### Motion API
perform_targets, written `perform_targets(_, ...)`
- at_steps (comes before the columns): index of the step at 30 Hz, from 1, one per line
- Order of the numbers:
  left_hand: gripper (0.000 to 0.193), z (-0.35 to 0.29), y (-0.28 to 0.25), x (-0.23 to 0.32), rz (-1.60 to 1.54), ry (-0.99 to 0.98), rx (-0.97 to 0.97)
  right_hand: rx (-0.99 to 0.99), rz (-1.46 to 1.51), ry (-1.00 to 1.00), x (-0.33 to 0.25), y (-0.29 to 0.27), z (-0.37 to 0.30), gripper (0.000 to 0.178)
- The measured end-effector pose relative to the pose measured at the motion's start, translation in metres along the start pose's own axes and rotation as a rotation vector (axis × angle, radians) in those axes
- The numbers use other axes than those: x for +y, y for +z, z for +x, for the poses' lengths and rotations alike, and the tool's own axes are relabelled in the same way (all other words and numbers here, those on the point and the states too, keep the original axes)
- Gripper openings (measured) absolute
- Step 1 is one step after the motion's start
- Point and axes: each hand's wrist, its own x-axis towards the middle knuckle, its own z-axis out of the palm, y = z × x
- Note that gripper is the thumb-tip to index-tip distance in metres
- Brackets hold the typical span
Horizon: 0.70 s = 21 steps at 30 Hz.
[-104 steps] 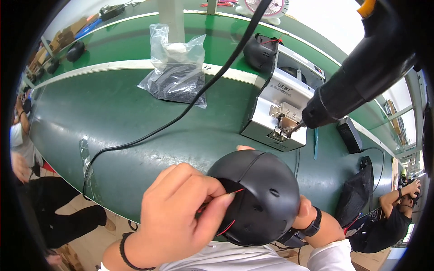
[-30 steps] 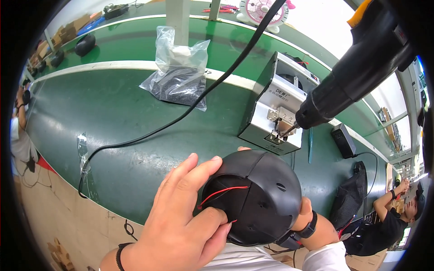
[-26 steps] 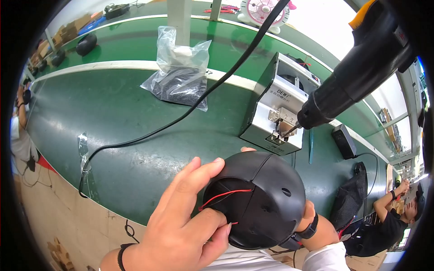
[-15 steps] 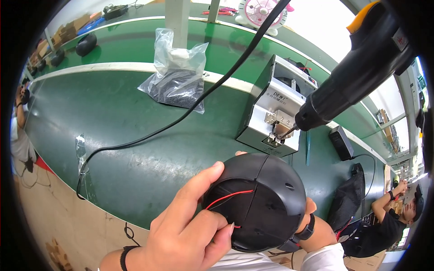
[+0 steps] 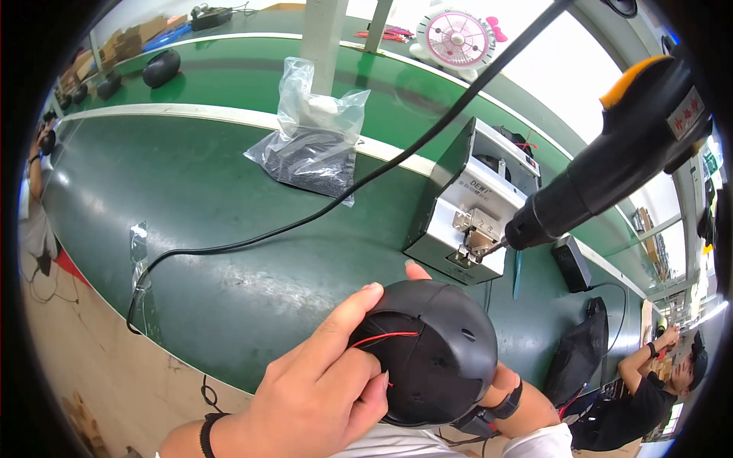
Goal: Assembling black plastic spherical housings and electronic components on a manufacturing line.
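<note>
A round, glossy black plastic housing (image 5: pixel 450 359) with a recessed face and a seam across it is held above the near edge of the green bench. A thin red wire (image 5: pixel 388 335) comes out of its recessed face. My left hand (image 5: pixel 317 385) is closed at the left of the housing, thumb and finger pinching the red wire against the recess. The forefinger stretches up to the rim. On the right, my right hand (image 5: pixel 500 384) grips the housing from behind and the side, its fingers mostly hidden.
A black electric screwdriver (image 5: pixel 603 156) with an orange lever hangs over a silver screw feeder (image 5: pixel 473 206). Its black cable (image 5: pixel 328 208) crosses the bench. Beyond lies a clear bag of small dark parts (image 5: pixel 313 156). A black mesh bag (image 5: pixel 582 347) and another person (image 5: pixel 649 393) are at right.
The housing has tipped and shifted slightly lower left, with both hands still on it. The whole view has shifted a little, so the bench things appear lower.
</note>
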Motion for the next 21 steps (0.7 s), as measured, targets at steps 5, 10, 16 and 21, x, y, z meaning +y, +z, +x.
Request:
perform_targets(5,0.017,-0.002,0.000,-0.005,-0.035,-0.015,0.035,-0.041,-0.017,-0.045,0.011,0.002,0.002,0.161)
perform_targets(10,0.019,-0.004,0.001,-0.002,-0.053,-0.125,0.055,0.094,0.009,-0.240,0.020,0.009,0.004,0.141)
perform_targets(16,0.020,0.001,0.005,-0.003,-0.044,-0.076,0.154,0.139,0.041,-0.333,0.035,0.006,0.001,0.140)
perform_targets(21,0.016,0.001,-0.001,-0.001,-0.174,-0.091,0.172,0.091,0.000,-0.344,0.029,0.009,0.002,0.129)
